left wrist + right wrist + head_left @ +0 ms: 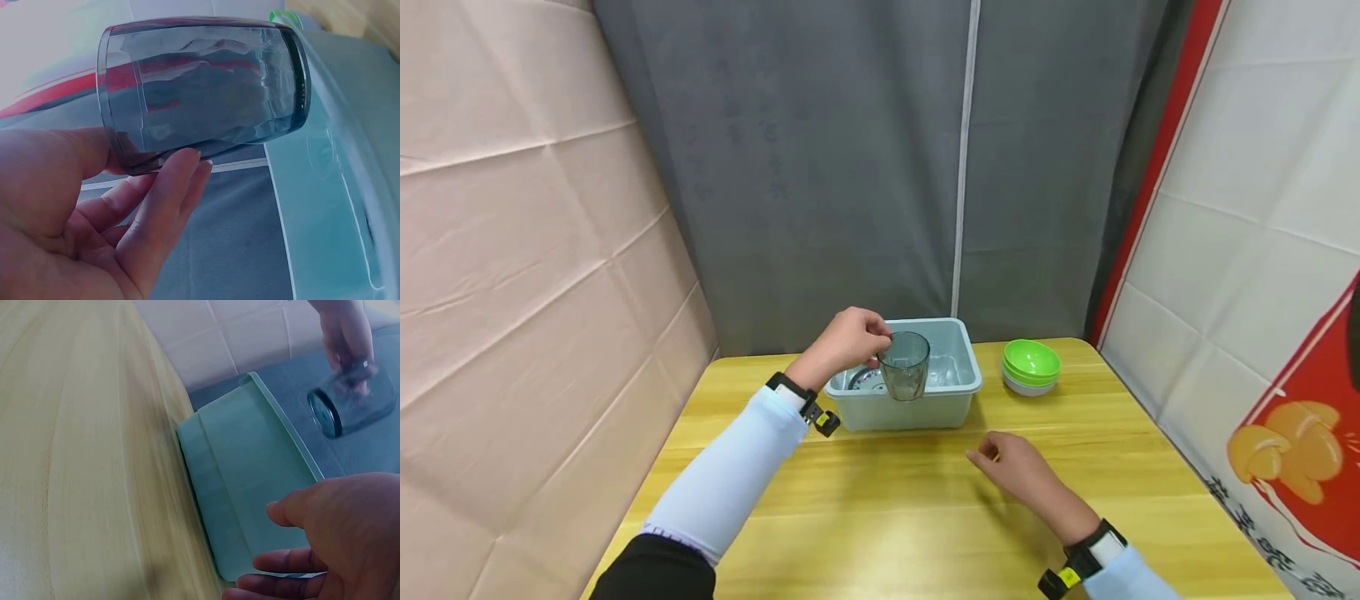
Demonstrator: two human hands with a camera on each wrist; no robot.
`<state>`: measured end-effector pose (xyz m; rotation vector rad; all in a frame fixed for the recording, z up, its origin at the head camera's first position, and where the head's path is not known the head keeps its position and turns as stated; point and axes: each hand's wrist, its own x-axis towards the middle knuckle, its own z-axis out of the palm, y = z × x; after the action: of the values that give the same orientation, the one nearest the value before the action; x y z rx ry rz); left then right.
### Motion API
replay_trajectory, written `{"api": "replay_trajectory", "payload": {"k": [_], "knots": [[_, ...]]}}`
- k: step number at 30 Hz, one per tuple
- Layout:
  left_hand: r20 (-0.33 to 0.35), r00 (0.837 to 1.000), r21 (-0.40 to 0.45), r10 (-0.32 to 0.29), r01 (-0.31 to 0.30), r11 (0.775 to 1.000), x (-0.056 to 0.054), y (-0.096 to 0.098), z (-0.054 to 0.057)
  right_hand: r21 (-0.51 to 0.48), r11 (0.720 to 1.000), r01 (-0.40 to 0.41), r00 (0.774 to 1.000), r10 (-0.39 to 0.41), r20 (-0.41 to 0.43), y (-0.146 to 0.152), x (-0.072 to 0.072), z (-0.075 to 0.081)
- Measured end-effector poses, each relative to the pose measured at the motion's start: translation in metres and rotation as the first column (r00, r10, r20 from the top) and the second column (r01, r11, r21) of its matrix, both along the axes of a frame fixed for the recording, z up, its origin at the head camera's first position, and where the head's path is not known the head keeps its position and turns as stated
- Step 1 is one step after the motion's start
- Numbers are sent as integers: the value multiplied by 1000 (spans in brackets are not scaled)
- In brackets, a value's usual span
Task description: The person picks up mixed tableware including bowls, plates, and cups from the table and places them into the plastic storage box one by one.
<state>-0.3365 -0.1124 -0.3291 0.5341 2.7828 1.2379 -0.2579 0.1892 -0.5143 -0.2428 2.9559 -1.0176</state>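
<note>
My left hand [852, 340] pinches a smoky clear drinking glass [906, 371] by its rim, thumb on one side and fingers on the other. In the left wrist view the glass [206, 94] shows nothing inside it. It hangs over the front part of a pale blue-green plastic basin [902, 413]. Inside the basin lie a dark-patterned piece [867, 380] at the left and something clear at the right. My right hand [1017, 468] hovers over the table in front of the basin, fingers loosely bent and holding nothing.
A stack of green bowls [1032, 360] with a white one at the bottom stands to the right of the basin. The yellow wooden table [880, 517] ends at a grey curtain [820, 183] behind. Pale cloth walls rise at both sides.
</note>
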Motion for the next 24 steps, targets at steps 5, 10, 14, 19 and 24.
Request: {"api": "replay_trajectory", "payload": {"k": [5, 10, 14, 19, 24], "knots": [[40, 999, 34, 32, -33, 999, -26, 10, 1, -19, 1000, 5, 1000, -5, 22, -3, 2, -4], [46, 995, 38, 92, -93, 995, -49, 21, -5, -73, 997, 26, 998, -22, 57, -7, 3, -10], [40, 991, 29, 128, -129, 991, -71, 31, -15, -95, 995, 40, 998, -35, 50, -8, 4, -11], [50, 971, -1, 233, -233, 972, -101, 41, -32, -123, 992, 38, 999, -34, 30, -8, 5, -9], [31, 953, -25, 302, -302, 953, -114, 47, -48, -131, 991, 39, 999, -35, 30, -8, 8, -8]]}}
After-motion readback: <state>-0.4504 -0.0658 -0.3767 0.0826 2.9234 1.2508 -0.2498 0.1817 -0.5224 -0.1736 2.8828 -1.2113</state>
